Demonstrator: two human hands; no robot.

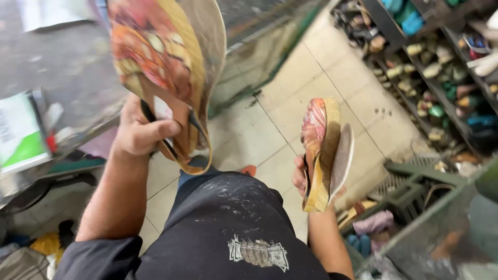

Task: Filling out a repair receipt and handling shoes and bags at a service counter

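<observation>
Over tiled floor point(290, 83), hands grip one sandal each: left point(139, 132), right point(300, 176).

A flat white-and-green printed package point(21, 132) leans at the far left edge of the worktop; a pale sheet point(49, 13) lies top left

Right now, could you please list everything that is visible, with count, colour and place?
patterned shoe: one, red, orange and tan, top left, held in the left hand
second patterned shoe: one, same colours, centre right, held in the right hand
tiled floor: one, beige, centre
shelves: several rows, dark, top right, filled with mixed-colour items
workbench: one, grey, top left
green crate: one, lower right
black apron: one, paint-flecked, bottom centre
left hand: one, grips the first shoe's heel
right hand: one, grips the second shoe's lower end
</observation>
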